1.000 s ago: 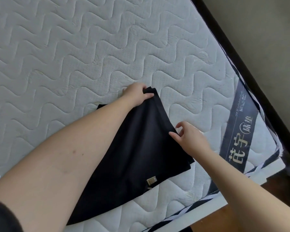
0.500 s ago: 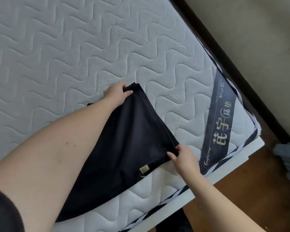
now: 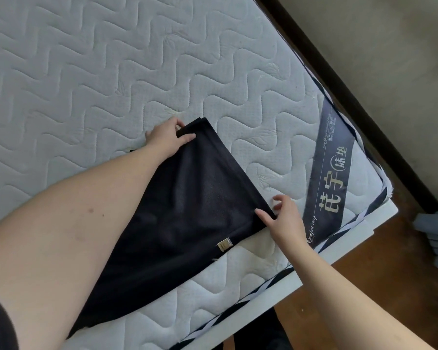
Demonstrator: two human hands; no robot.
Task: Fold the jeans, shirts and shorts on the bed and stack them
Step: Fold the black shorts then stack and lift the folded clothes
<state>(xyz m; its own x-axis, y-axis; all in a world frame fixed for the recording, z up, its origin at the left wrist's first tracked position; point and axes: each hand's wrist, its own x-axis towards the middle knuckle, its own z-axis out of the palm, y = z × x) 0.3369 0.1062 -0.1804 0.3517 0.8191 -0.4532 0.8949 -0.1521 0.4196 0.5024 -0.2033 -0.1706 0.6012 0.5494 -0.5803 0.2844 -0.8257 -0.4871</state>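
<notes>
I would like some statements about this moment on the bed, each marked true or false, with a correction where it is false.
1. The left hand pinches the far corner of the black garment. True.
2. The right hand rests flat in the middle of the garment. False: it holds the garment's right corner.
3. The garment lies on a quilted white mattress. True.
4. A small tan label shows at the garment's near edge. True.
5. The garment hangs over the mattress edge. False: it lies wholly on top.

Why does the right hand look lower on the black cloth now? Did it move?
Yes. The right hand slid down the black cloth's edge to its near corner, closer to the mattress's foot edge, beside the dark label band.
</notes>
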